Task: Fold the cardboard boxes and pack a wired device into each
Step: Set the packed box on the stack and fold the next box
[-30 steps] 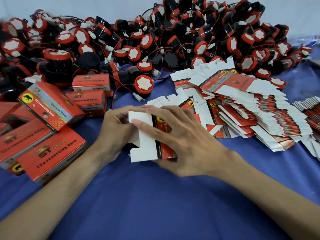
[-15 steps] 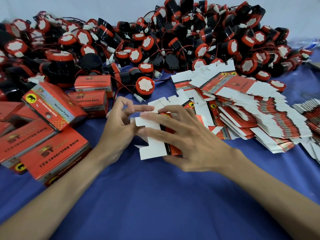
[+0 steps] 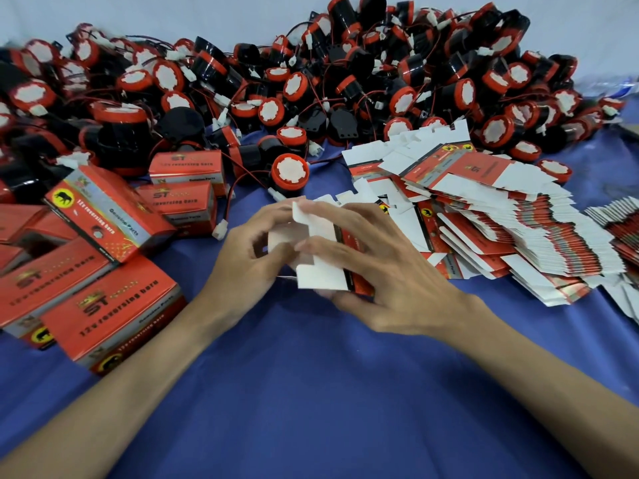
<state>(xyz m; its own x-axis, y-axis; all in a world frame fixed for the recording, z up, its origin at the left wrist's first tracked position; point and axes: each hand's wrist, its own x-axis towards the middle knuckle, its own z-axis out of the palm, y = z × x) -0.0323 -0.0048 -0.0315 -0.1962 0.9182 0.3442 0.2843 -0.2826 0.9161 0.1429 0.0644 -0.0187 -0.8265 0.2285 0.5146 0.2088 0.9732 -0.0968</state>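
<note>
Both hands work on one partly opened red-and-white cardboard box [image 3: 320,267] just above the blue cloth at the centre. My left hand [image 3: 250,261] curls its fingers against the box's white end flaps. My right hand [image 3: 387,271] wraps the box from the right, fingertips on the white flap, thumb under it. A round red-and-black wired device [image 3: 289,174] with a white plug lies just beyond the hands. Much of the box's red side is hidden behind my right hand.
A large heap of wired devices [image 3: 345,81] fills the back. Flat unfolded boxes [image 3: 484,216] are stacked at the right, with another stack [image 3: 619,223] at the far right. Folded red boxes [image 3: 103,305] lie at the left. Blue cloth [image 3: 311,392] covers the table.
The flat box has been pushed open into a tube. My left hand's fingers have curled in onto the end flaps, and my right hand has closed round the box.
</note>
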